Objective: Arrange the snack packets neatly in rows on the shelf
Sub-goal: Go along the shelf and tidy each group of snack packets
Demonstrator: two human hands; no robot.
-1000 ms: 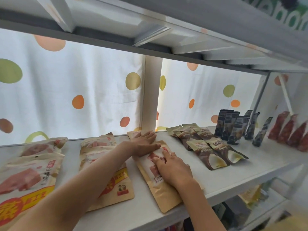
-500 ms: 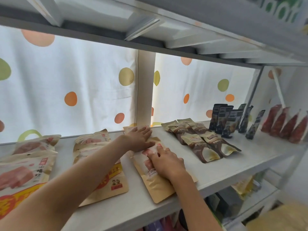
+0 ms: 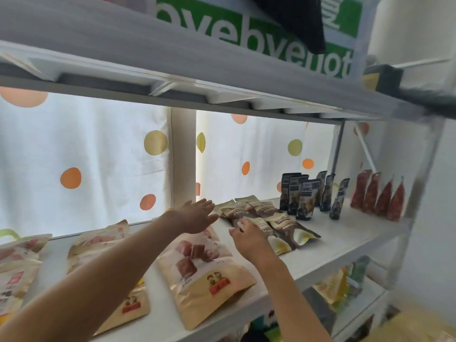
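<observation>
Both hands have just come off the tan packet [image 3: 204, 272], which a second ago they were pressing flat. It now lies alone on the shelf [image 3: 345, 245], its bottom corner hanging a little past the front edge. The left hand [image 3: 196, 215] hovers above the packet's far end with fingers stretched out straight, holding nothing. The right hand [image 3: 246, 236] has moved right, to the near end of the brown packets [image 3: 266, 218]; its fingers look bent at the first packet's top edge, but blur makes it hard to say whether they pinch it or only touch it.

By my reading the tan packet is counted as placed and the brown group is next. Those brown packets overlap in a slanted fan, so they probably still need squaring up.

To the left, two more tan stacks [image 3: 103, 245] lie in rough columns, the far-left one [image 3: 17, 265] partly cut off by the frame. Past the brown group, black pouches [image 3: 303, 196] stand upright, a couple turned sideways, and red pouches [image 3: 380, 196] stand near the right post. The black pouches stand close behind the brown fan, so a careless sweep there could tip them
</observation>
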